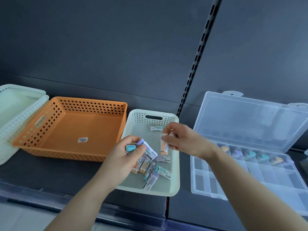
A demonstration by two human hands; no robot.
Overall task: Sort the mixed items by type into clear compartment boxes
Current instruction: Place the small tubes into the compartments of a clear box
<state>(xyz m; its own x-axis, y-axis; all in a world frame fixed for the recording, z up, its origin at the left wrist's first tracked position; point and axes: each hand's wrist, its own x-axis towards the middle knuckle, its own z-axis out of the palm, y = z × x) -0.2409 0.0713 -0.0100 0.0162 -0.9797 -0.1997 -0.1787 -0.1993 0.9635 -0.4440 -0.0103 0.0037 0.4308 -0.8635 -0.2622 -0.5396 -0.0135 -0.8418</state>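
the small pale green basket [176, 172] sits on the dark shelf [50, 174] and serves as the reference here. above its near left corner the left grip [125, 158] is clenched round a bundle of wrapped erasers, among them a teal-ended one [130, 148] and a purple-ended one [148, 150]. over the basket's middle the right grip [183, 140] pinches a single orange eraser [164, 148] in clear wrapping, hanging end down. loose erasers [156, 172] lie jumbled on the basket floor towards the near side, and one more [156, 128] lies close to the far wall under the handle slot. just right of the basket lies the clear compartment box [275, 179], its lid [250, 119] swung back; its far row of compartments holds a few erasers [251, 154], teal, purple and orange. touching the basket's left side is an orange perforated basket [83, 124], and beyond that a white basket [16, 104].
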